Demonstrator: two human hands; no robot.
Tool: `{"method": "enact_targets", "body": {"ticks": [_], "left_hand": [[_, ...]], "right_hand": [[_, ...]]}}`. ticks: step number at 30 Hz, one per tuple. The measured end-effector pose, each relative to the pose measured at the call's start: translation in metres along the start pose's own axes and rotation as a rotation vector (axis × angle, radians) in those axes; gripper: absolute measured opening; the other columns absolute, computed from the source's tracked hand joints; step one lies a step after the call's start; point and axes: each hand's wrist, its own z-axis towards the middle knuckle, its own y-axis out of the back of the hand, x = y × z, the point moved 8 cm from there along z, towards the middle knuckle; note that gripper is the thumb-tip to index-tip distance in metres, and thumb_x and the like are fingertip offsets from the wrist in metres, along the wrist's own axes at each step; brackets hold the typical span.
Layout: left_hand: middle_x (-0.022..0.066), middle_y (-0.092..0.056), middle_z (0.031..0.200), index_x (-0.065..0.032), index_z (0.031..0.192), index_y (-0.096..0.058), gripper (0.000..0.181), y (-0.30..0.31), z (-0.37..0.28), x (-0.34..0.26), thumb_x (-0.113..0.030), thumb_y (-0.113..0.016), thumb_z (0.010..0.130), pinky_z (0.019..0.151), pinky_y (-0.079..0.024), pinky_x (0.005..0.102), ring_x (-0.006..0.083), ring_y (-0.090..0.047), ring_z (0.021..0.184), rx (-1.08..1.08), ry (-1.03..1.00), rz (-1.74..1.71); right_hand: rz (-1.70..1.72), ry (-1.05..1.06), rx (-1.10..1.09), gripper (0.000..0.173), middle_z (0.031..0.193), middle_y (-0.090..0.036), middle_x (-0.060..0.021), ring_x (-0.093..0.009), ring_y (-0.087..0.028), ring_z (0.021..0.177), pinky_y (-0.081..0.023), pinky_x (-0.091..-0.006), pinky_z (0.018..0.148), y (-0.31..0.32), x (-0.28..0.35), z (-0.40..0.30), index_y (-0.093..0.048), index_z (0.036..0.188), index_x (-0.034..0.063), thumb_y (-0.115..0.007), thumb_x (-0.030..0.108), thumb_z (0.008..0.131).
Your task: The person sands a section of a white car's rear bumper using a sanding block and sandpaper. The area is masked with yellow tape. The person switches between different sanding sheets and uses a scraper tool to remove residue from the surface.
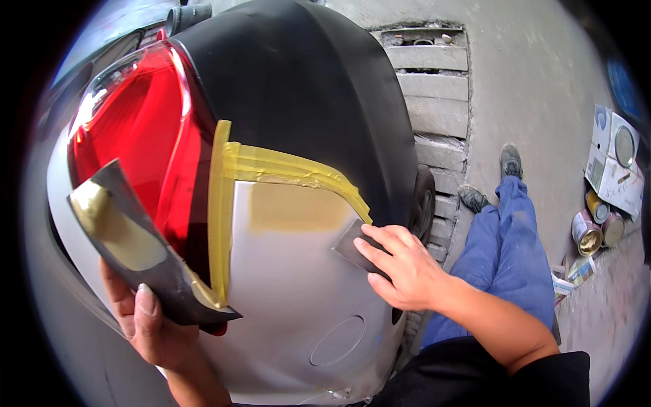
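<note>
My left hand (147,320) grips a dark flat plate (152,285) that carries a thick mound and smear of cream-yellow body filler (122,229). In my right hand (402,264) is a thin dark rectangular spreader (358,246), its edge at the white bumper (285,285) just below the lower right end of the yellow masking tape (300,168). A tan filler patch (297,206) lies on the bumper under the tape. More tape runs down beside the red tail light (137,122). The black body panel (295,91) is above the taped edge.
A car wheel (423,203) shows beyond the bumper. Concrete slabs (435,114) cover a floor channel. At the right stand open cans (590,240) and a white cardboard box (613,157). My shoes (511,162) are on the concrete floor.
</note>
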Motion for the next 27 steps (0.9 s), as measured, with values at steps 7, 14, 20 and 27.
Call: {"method": "enact_targets", "body": {"ticks": [7,14,20,27], "left_hand": [[0.0178,-0.046,0.13,0.0032,0.139,-0.028,0.063,0.006,-0.003,0.006,-0.003,-0.052,0.081,0.1,-0.042,0.0397,0.0276,-0.051,0.117,-0.065,0.176,-0.003],[0.0167,-0.05,0.128,0.0015,0.139,-0.03,0.057,-0.007,0.003,0.002,-0.002,-0.048,0.085,0.098,-0.044,0.0394,0.0264,-0.054,0.115,0.055,0.061,-0.112],[0.0151,-0.043,0.137,-0.0008,0.142,-0.026,0.057,-0.024,0.001,-0.005,0.002,-0.042,0.088,0.104,-0.036,0.0381,0.0246,-0.044,0.126,0.247,-0.054,-0.029],[0.0155,-0.04,0.14,-0.0047,0.144,-0.024,0.058,-0.026,-0.001,-0.005,0.004,-0.038,0.089,0.106,-0.033,0.0403,0.026,-0.042,0.128,0.317,-0.049,-0.018]], "right_hand": [[0.644,0.453,-0.263,0.056,0.136,-0.038,-0.0257,-0.043,-0.046,0.117,-0.04,-0.0496,0.097,0.059,0.127,0.054,-0.052,0.127,-0.0012,-0.066,0.012,0.075],[0.179,0.31,-0.229,0.054,0.13,-0.045,-0.02,-0.039,-0.048,0.11,-0.042,-0.0466,0.092,0.04,0.1,0.054,-0.058,0.118,0.0029,-0.069,0.013,0.066],[-0.054,0.278,-0.259,0.049,0.125,-0.052,-0.0129,-0.034,-0.049,0.107,-0.042,-0.0423,0.085,0.066,0.128,0.051,-0.063,0.111,0.0107,-0.068,0.02,0.064],[-0.23,0.292,-0.249,0.044,0.125,-0.053,-0.0116,-0.034,-0.048,0.107,-0.041,-0.0412,0.078,0.053,0.156,0.065,-0.064,0.11,0.01,-0.067,0.02,0.067]]}}
